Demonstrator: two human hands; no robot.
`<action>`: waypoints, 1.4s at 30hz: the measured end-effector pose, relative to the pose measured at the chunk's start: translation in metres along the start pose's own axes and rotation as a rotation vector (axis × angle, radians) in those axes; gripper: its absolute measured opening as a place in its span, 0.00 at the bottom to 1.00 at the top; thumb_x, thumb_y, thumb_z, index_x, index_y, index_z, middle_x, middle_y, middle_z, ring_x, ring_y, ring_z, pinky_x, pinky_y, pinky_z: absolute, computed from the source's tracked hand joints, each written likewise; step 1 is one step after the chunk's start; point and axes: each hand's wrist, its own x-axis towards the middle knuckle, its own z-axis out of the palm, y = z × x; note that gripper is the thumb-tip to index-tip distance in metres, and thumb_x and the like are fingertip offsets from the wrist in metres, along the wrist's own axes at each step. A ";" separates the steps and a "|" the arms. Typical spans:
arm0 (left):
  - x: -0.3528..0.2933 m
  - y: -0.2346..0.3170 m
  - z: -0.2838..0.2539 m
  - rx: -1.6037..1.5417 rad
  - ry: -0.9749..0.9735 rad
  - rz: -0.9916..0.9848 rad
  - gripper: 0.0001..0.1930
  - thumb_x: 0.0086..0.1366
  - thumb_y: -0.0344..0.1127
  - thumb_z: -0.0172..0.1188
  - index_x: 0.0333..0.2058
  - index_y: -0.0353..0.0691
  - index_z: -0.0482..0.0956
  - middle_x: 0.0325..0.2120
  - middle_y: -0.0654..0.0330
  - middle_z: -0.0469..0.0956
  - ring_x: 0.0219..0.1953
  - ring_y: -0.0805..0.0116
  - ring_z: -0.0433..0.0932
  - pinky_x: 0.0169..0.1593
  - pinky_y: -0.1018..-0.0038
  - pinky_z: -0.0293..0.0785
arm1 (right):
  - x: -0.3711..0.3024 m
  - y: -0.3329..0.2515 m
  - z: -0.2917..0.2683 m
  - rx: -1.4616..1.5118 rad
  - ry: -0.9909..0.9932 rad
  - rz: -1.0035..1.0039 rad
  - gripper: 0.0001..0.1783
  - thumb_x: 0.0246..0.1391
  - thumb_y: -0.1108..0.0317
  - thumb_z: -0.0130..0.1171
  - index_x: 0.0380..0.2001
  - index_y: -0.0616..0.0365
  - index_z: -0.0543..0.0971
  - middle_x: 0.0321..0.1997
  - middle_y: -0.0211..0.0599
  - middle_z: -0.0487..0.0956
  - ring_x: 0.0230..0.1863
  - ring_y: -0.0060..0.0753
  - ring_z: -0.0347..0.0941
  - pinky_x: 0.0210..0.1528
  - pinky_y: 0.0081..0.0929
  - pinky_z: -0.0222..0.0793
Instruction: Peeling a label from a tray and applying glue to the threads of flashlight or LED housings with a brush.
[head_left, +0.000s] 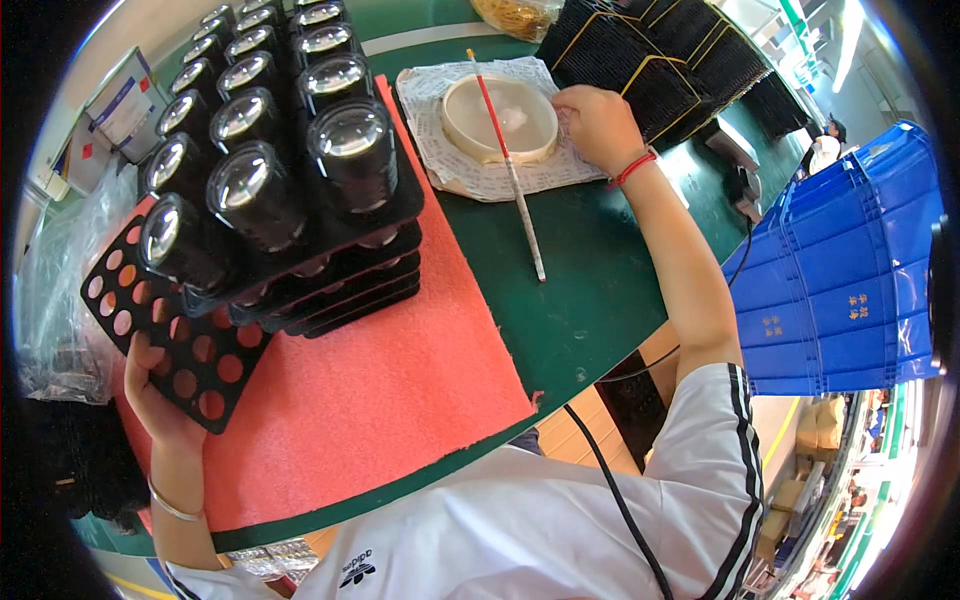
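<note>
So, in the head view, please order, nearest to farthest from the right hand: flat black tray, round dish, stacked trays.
1. Round dish, beside the right hand.
2. Stacked trays, left of the dish.
3. Flat black tray, in the left hand.

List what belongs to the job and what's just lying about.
Seemingly the job's: black holed tray in left hand; round cream dish beside right hand; black cylinders with shiny domes.
Probably lying about: blue ribbed plastic crates; clear plastic bag.
</note>
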 end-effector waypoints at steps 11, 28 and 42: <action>0.000 0.000 -0.002 -0.018 -0.007 -0.022 0.24 0.58 0.35 0.41 0.56 0.44 0.59 0.52 0.63 0.65 0.52 0.66 0.65 0.52 0.66 0.62 | 0.002 -0.006 -0.002 -0.085 -0.109 0.141 0.12 0.43 0.69 0.49 0.31 0.54 0.80 0.35 0.43 0.77 0.37 0.45 0.74 0.42 0.37 0.68; 0.000 -0.005 0.012 0.002 0.092 -0.007 0.23 0.52 0.34 0.44 0.50 0.38 0.64 0.43 0.56 0.70 0.44 0.61 0.69 0.52 0.65 0.65 | 0.000 -0.006 0.000 -0.127 -0.126 0.069 0.11 0.45 0.67 0.47 0.25 0.58 0.79 0.32 0.48 0.76 0.36 0.50 0.72 0.41 0.41 0.67; -0.047 -0.012 0.016 0.305 -0.348 0.494 0.34 0.47 0.25 0.41 0.57 0.37 0.49 0.55 0.55 0.55 0.59 0.64 0.54 0.62 0.67 0.48 | -0.044 -0.171 -0.129 0.327 0.566 -0.291 0.10 0.44 0.81 0.47 0.28 0.64 0.77 0.29 0.42 0.77 0.29 0.37 0.74 0.33 0.24 0.70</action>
